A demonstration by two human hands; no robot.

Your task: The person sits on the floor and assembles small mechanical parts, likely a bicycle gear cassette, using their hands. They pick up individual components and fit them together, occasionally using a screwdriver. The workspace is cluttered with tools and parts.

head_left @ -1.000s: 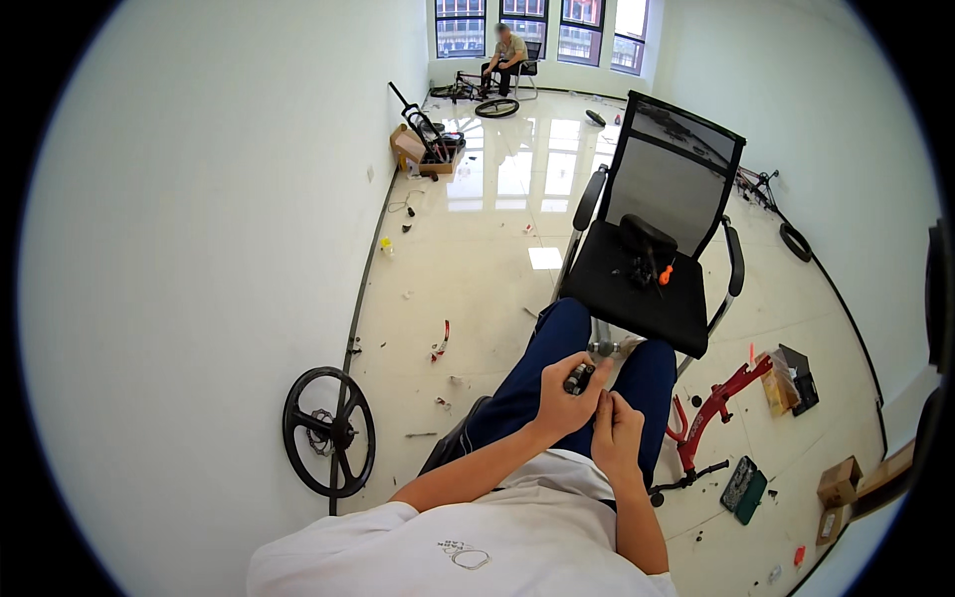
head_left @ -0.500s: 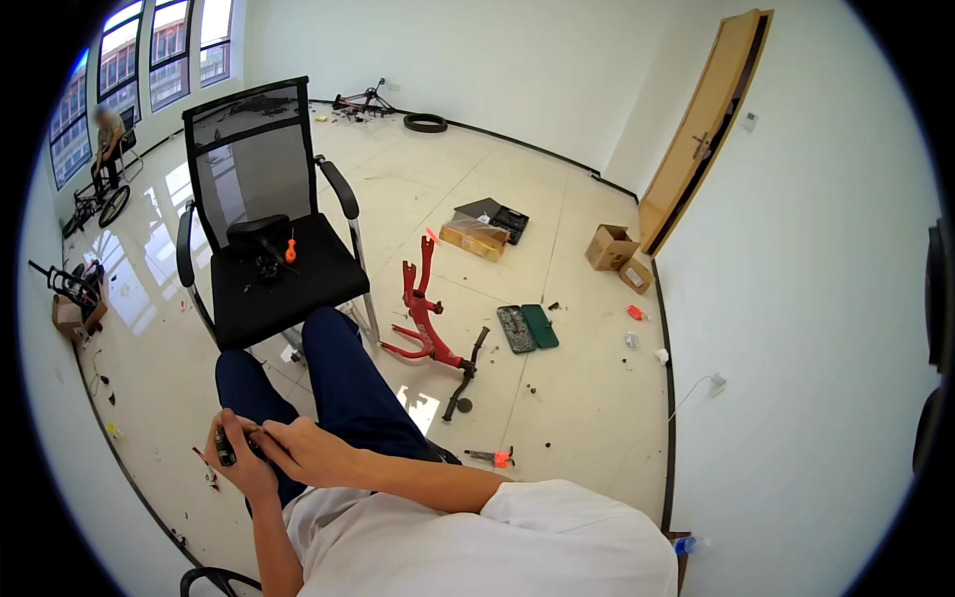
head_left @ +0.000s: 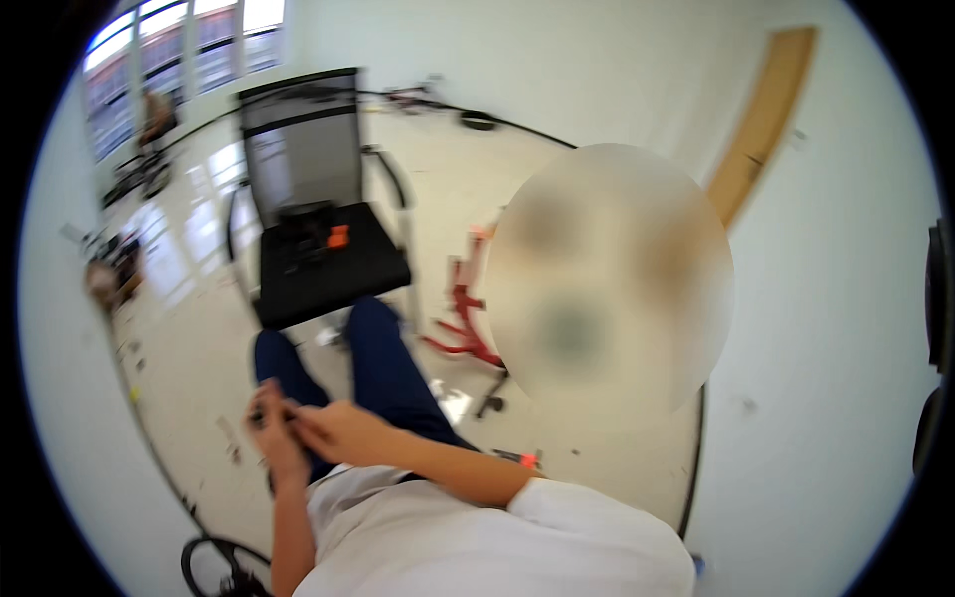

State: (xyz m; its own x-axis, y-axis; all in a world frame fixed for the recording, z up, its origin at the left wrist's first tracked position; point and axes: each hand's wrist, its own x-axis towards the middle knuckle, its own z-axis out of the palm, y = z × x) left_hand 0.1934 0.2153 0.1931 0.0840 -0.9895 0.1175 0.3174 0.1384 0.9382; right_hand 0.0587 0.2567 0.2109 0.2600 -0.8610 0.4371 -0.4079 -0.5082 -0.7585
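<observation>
Above my thighs, my left hand (head_left: pixel 277 438) is closed round a small black part (head_left: pixel 260 411), mostly hidden by the fingers and smeared by motion. My right hand (head_left: pixel 350 434) meets it from the right, fingers pressed together close to the left fingertips; what they pinch cannot be made out. In front of my knees stands a black mesh-backed office chair (head_left: pixel 333 269). On its seat lie a dark bicycle saddle (head_left: pixel 306 221) and a tool with an orange handle (head_left: pixel 338 237).
A red bicycle frame (head_left: pixel 466 323) stands on the floor right of the chair, its dark handlebar (head_left: pixel 489 396) nearest me. Another person (head_left: pixel 157 117) is by the windows near a bicycle (head_left: pixel 139 179). A blurred disc covers the floor at right. A wooden door (head_left: pixel 764 124) stands beyond.
The whole view has swung left and blurred, so the room shifts rightward in it. My hands stay together over my lap with the black part. A blurred disc now hides the boxes and toolcase.
</observation>
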